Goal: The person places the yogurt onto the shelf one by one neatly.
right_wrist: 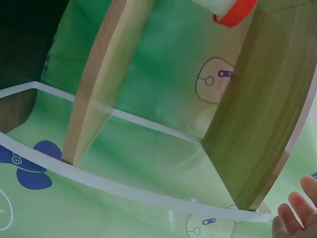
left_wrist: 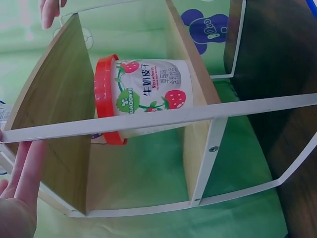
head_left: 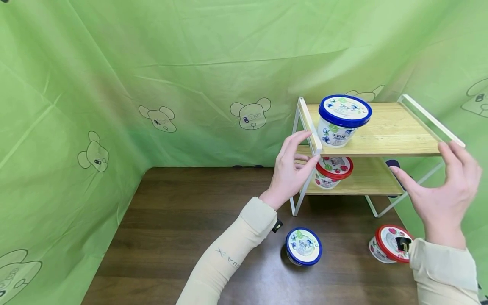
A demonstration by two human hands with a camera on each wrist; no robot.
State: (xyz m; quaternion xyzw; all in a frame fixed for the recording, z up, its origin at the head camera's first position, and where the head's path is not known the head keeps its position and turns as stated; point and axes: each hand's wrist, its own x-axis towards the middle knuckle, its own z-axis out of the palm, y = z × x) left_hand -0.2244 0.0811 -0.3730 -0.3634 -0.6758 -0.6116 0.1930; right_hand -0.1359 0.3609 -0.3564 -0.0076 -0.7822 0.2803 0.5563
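Note:
A two-tier wooden shelf with white metal side frames stands at the right. My left hand is at its left front corner, fingertips and thumb tip right at the white frame, fingers fairly straight. My right hand is at the right front corner, thumb and fingers spread apart with nothing between them. A blue-lidded tub stands upright at the left of the top board. Below it on the lower board is a red-lidded strawberry tub, partly hidden in the head view.
Another blue-lidded tub stands on the dark wooden tabletop before the shelf. Another red-lidded tub is near my right sleeve, which partly overlaps it. Green cloth with bear drawings hangs behind and at the sides.

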